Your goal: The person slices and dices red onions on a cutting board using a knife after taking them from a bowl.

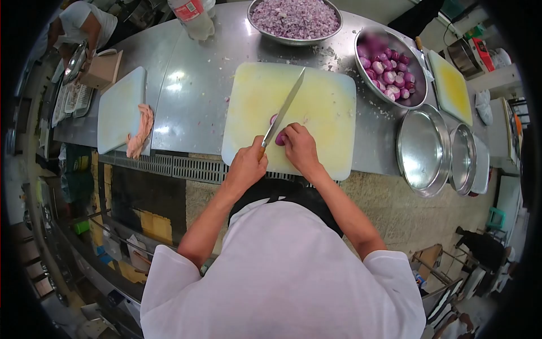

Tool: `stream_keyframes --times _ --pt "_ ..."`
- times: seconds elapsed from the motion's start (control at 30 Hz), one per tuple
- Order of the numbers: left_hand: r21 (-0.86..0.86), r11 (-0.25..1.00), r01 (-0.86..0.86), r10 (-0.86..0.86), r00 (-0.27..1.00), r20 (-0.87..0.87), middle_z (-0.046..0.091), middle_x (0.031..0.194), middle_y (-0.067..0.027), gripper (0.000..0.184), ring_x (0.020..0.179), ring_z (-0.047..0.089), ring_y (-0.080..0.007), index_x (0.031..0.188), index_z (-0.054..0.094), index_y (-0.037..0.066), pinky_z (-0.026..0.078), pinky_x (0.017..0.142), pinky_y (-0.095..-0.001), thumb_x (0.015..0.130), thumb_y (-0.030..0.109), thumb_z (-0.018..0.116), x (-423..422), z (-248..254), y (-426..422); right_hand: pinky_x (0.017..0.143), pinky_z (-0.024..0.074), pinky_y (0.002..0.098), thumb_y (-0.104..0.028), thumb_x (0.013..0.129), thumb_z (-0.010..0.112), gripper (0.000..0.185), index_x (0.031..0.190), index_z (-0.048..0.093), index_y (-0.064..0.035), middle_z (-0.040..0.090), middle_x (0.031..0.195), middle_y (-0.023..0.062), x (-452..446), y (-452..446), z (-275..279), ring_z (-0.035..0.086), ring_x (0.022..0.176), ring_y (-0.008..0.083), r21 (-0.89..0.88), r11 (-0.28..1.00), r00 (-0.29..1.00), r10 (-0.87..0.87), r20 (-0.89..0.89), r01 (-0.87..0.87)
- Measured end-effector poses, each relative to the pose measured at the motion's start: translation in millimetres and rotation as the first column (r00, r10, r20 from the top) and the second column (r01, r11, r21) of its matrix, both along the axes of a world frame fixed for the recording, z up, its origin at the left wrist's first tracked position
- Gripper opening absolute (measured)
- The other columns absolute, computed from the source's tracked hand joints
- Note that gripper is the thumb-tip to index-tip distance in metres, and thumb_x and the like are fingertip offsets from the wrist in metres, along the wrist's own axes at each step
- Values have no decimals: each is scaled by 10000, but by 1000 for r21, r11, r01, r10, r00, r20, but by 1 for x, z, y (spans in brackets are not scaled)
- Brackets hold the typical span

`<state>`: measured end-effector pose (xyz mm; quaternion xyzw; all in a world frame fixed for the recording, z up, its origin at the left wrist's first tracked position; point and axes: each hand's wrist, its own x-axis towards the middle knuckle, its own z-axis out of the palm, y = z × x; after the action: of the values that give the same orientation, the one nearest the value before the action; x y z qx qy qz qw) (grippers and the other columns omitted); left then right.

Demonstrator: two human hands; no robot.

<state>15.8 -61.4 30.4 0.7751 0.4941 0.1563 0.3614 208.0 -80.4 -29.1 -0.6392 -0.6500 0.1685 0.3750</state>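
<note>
My left hand (pixel 247 165) is wrapped round the wooden handle of a long kitchen knife (pixel 288 102). Its blade points away from me and to the right, over the yellowed white cutting board (pixel 330 150). Just right of the blade, the fingers of my right hand (pixel 300 146) are closed on a purple-red onion piece (pixel 280 138), pressing it to the board. Another small onion piece (pixel 273 119) shows at the blade's left side, partly covered by the knife. Small scraps of onion are scattered on the board.
Behind the board stands a bowl of chopped onion (pixel 294 20); a bowl of peeled onions (pixel 395 76) is at right. Metal pans (pixel 423 150) overhang the table edge. Left are another board (pixel 121 110), a crumpled pinkish cloth (pixel 140 133) and a plastic bottle (pixel 193 20). A person (pixel 93 22) is far left.
</note>
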Motion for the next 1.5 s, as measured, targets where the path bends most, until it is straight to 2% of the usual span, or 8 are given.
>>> stream_keyframes --times 0.2,0.47,0.7,0.87,1.1,1.23,1.3,1.5 --pt "-56 997 45 -49 996 -77 675 808 -297 394 815 670 -520 1289 511 -16 512 728 -592 910 21 613 4 42 -10 748 532 478 -3 860 671 77 919 643 -43 620 937 118 -2 2 -4 620 894 366 26 1000 1000 10 -8 -9" --pt "37 997 66 -67 998 8 654 783 -276 383 767 658 -512 1276 497 -8 489 691 -576 911 25 609 40 -18 21 754 532 465 19 847 675 115 934 653 -52 619 943 114 -3 0 -12 609 903 364 79 997 999 -1 -47 4" --pt "-84 995 57 -61 997 -47 653 783 -288 365 767 651 -523 1253 490 -12 493 689 -582 909 26 606 13 39 -10 757 528 450 27 842 682 120 922 644 -53 610 916 110 1 -1 -17 598 901 356 116 993 997 0 -79 9" --pt "-3 999 47 -47 999 19 653 792 -293 404 779 653 -526 1294 480 -6 497 689 -576 909 25 599 37 -16 9 755 524 451 38 833 685 123 910 641 -47 613 918 110 1 -1 -16 598 903 356 124 992 997 6 -83 4" --pt "-55 996 71 -74 996 -56 656 797 -295 446 778 647 -533 1323 458 6 495 683 -582 901 29 601 19 28 -7 751 526 455 63 818 685 150 914 644 -45 611 920 115 2 -2 -20 598 899 358 176 984 995 12 -102 6" --pt "-45 998 46 -50 994 -96 651 773 -293 355 775 656 -520 1244 493 -38 503 694 -587 899 -7 574 29 -2 -9 756 528 459 66 816 685 153 914 643 -43 614 922 116 4 -4 -22 599 898 361 160 987 994 21 -109 -3" --pt "17 999 40 -40 999 33 645 787 -291 392 760 639 -530 1270 470 11 490 671 -574 900 29 596 43 -18 7 757 528 458 69 816 679 152 908 637 -45 613 922 116 4 -3 -24 599 898 364 173 985 993 24 -118 -3" --pt "-58 997 60 -62 997 -35 658 785 -296 344 782 652 -537 1211 479 -38 498 692 -597 883 -18 580 30 32 -7 757 519 457 68 822 671 146 906 632 -44 607 925 126 6 -3 -25 595 899 368 206 979 990 36 -138 -7"
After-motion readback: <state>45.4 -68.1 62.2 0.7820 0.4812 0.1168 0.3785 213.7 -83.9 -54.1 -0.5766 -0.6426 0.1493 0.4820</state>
